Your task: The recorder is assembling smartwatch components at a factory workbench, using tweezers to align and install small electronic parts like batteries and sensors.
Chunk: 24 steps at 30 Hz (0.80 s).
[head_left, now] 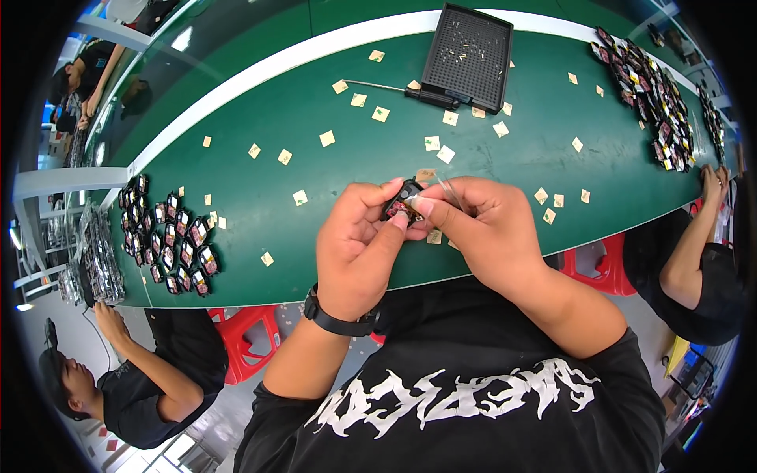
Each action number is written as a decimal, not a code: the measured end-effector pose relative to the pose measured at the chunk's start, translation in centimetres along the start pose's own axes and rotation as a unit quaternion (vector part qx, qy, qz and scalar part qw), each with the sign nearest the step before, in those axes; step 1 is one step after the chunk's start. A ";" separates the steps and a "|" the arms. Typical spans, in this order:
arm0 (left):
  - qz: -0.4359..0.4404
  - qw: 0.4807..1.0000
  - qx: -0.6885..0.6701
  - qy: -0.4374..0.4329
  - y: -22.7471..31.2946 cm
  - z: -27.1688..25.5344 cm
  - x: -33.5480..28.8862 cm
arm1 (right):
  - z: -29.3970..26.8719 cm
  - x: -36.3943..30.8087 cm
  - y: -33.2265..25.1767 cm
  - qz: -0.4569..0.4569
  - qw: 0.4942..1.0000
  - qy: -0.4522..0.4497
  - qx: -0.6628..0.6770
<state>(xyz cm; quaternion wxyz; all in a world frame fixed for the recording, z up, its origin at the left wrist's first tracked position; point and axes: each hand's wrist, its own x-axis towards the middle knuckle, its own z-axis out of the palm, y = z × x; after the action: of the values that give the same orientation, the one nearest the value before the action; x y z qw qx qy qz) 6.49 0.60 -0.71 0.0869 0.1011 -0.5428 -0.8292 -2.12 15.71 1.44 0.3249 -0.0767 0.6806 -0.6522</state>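
My left hand (356, 240) is closed around a small black electronic device (408, 191), its thumb resting on the reddish inner part. Part of the device is hidden by my fingers. My right hand (490, 225) meets it from the other side, thumb and forefinger pinched at the device's edge. A thin, clear strip (448, 189) sticks out from the pinching fingers; its kind is hard to make out. Just beyond the device lies a tan paper square (426, 174) on the green table (355, 167).
Similar black devices (169, 240) stand grouped at the left, and a larger pile (650, 98) lies far right. A black tray (473, 55) holds tiny parts; a screwdriver (378, 85) lies beside it. Paper squares (327, 139) are scattered about. Co-workers (146, 378) sit on both sides.
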 end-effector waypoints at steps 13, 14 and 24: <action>-0.002 0.999 -0.025 -0.048 0.7 -0.3 0.1 | -0.6 1.2 -1.4 -0.010 1.000 -0.016 0.020; -0.013 0.998 -0.029 -0.054 0.7 -0.3 0.2 | -0.7 1.2 -1.1 -0.017 1.000 -0.016 0.016; -0.006 0.996 -0.030 0.086 0.2 -1.0 -0.6 | -9.3 -0.4 -3.5 -0.063 0.991 0.050 -0.110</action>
<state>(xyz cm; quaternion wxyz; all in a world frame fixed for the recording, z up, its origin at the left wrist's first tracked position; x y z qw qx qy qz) 7.31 -0.16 -0.89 0.1313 0.1726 -0.5080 -0.8336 -8.02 23.23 4.27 0.2384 -0.1221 0.7570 -0.5959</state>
